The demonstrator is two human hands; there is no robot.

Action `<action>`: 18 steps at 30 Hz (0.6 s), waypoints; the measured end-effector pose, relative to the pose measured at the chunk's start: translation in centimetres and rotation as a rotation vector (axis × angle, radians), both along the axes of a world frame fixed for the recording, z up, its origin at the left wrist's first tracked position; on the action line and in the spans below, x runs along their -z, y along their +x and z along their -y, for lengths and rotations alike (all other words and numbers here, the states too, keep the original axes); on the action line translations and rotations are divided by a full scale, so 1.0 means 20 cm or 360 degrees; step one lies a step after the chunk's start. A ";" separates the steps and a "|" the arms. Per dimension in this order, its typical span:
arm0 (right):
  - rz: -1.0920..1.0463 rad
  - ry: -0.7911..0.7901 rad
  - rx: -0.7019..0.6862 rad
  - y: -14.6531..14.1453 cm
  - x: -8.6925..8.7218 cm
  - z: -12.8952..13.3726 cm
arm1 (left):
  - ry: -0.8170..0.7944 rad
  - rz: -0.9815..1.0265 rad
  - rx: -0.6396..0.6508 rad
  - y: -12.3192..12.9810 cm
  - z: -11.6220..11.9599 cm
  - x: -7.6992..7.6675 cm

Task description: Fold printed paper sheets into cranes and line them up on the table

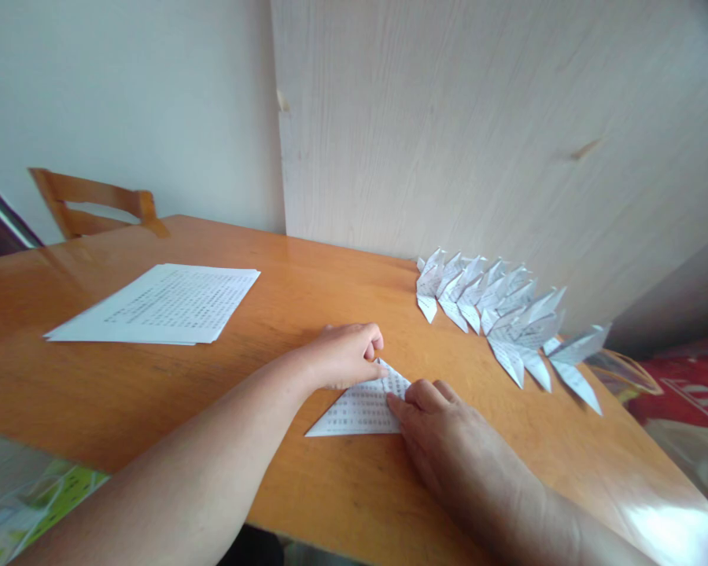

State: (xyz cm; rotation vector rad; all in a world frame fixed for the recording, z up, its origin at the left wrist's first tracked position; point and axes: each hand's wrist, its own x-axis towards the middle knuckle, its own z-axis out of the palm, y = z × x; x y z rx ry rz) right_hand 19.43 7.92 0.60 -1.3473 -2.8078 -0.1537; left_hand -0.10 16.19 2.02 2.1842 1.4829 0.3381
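A printed sheet of paper (354, 413), folded into a triangle, lies flat on the wooden table in front of me. My left hand (349, 355) is at its upper tip, fingers curled and thumb pressed on the paper near the peak. On the right side, my right hand (442, 424) holds the triangle down, its thumb on the printed face and its fingers bent together. That hand covers the triangle's right corner. What the curled fingertips do under the paper's edge is hidden.
A stack of printed sheets (171, 306) lies to the left on the table (307, 275). Several folded paper pieces (507, 303) stand in a row at the back right, by the pale board (448, 118). A wooden chair (103, 196) and a red bag (684, 385) flank the table.
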 end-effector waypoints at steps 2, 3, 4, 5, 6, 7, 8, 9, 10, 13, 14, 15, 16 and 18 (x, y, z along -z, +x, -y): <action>0.0029 0.0016 -0.0004 0.00 0.00 0.00 | 0.0003 0.0000 -0.0027 0.01 0.00 0.00; 0.0029 0.0012 0.0000 0.00 -0.01 0.00 | 0.0005 -0.0003 -0.0039 0.01 0.00 0.00; 0.0020 0.0001 0.0010 0.00 -0.01 0.00 | 0.0006 -0.0011 -0.0052 0.01 0.01 0.00; 0.0005 -0.0015 0.0019 -0.01 -0.01 0.00 | 0.0007 -0.0019 -0.0061 0.01 0.01 0.00; -0.0014 -0.0031 0.0029 -0.01 -0.02 0.00 | 0.0008 -0.0028 -0.0069 0.01 0.00 0.00; -0.0026 -0.0047 0.0037 -0.01 -0.02 0.00 | 0.0008 -0.0038 -0.0076 0.02 0.00 0.00; -0.0030 -0.0062 0.0042 -0.01 -0.02 0.00 | 0.0009 -0.0047 -0.0084 0.02 0.00 0.00; -0.0026 -0.0071 0.0043 -0.01 -0.03 0.00 | 0.0011 -0.0052 -0.0089 0.02 0.00 0.00; -0.0019 -0.0076 0.0043 -0.01 -0.03 0.00 | 0.0014 -0.0054 -0.0093 0.02 0.00 0.00; -0.0001 -0.0103 0.0042 -0.02 -0.04 0.00 | 0.0027 -0.0060 -0.0109 0.02 -0.01 0.00; -0.0004 -0.0110 0.0047 -0.02 -0.04 0.00 | 0.0027 -0.0063 -0.0115 0.03 -0.02 0.01; -0.0011 -0.0120 0.0054 -0.02 -0.05 0.00 | 0.0028 -0.0067 -0.0123 0.03 -0.02 0.01; -0.0020 -0.0132 0.0061 -0.02 -0.05 0.01 | 0.0027 -0.0072 -0.0133 0.03 -0.03 0.01; -0.0033 -0.0153 0.0073 -0.02 -0.05 0.01 | 0.0029 -0.0075 -0.0147 0.03 -0.04 0.02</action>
